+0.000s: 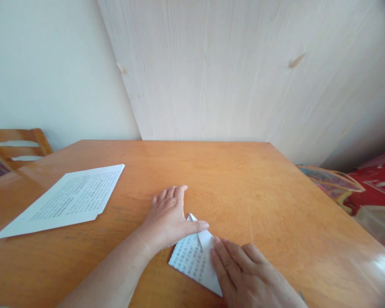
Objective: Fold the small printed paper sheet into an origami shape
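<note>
So I've got this folded paper lying on the desk right between my two hands, its pointy end up by my left thumb. The printed part faces up nearest my left wrist, and a plain white strip runs down the edge nearest my right hand. My left hand is spread, thumb stuck out sideways and lying across the paper just below the tip, the other fingers reaching past it above the bare wood. My right hand has its fingers close together, tips on the white strip; its thumb is hidden, so I can't tell if it's pinching anything.

Desk is orangey-brown wood, all around both hands. Off to the left of my left hand, well apart, there's a stack of printed sheets, and past that a wooden chair. Straight ahead beyond my hands is a pale wood-grain panel. Way off right of my right hand, some red packaging sits beyond the edge.
</note>
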Demonstrator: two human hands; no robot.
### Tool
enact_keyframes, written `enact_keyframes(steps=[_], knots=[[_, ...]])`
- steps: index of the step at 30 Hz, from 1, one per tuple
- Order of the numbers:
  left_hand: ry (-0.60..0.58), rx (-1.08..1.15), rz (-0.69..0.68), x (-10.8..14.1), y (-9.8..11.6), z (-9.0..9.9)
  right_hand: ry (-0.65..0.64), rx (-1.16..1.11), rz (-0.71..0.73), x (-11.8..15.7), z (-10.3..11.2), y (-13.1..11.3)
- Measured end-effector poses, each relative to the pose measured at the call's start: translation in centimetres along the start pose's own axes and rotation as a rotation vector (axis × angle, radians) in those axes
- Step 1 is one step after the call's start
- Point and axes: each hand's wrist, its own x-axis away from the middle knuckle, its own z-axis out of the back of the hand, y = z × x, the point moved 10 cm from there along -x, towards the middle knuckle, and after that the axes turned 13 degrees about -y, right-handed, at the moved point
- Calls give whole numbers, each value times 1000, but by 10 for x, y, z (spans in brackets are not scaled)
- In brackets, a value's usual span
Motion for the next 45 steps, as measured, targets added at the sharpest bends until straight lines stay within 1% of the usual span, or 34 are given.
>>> enact_keyframes(steps=[5, 11, 13, 15, 17, 19, 21, 24, 25, 27, 29, 33, 37, 39, 42, 45], knots=[[33, 0, 14, -5, -10, 4, -27, -21, 12, 0, 0, 0], [55, -2, 35, -8, -18, 9, -19, -23, 21, -1, 1, 0], [73, -10, 46, -7, -21, 13, -17, -22, 27, 0, 0, 0], [120, -24, 50, -6, -22, 21, -16, -19, 30, 1, 0, -1], [177, -7, 0, -4, -16, 30, -18, -17, 21, 1, -1, -1], [192, 78, -115, -1, -1, 34, -18, -16, 12, 0, 0, -1], [136, 197, -240, 3, 18, 31, -6, -13, 7, -1, 2, 0], [-59, 253, -387, 11, 49, 11, 29, -16, 1, -2, 8, 1], [-100, 251, -416, 14, 57, 6, 39, -19, -8, -2, 10, 2], [-164, 242, -440, 17, 65, -3, 41, -30, -27, -2, 14, 4], [-195, 239, -440, 18, 66, -8, 39, -37, -37, -2, 17, 5], [-207, 215, -444, 17, 65, -11, -3, -51, -55, -2, 19, 6], [-187, 175, -454, 17, 66, -10, -84, -88, -50, -5, 21, 7], [-181, 162, -458, 18, 66, -10, -112, -92, -60, -5, 27, 8], [-170, 159, -462, 18, 66, -11, -118, -51, -75, 3, 45, 10], [-145, 162, -474, 17, 65, -11, -135, -9, -14, 14, 55, 5]])
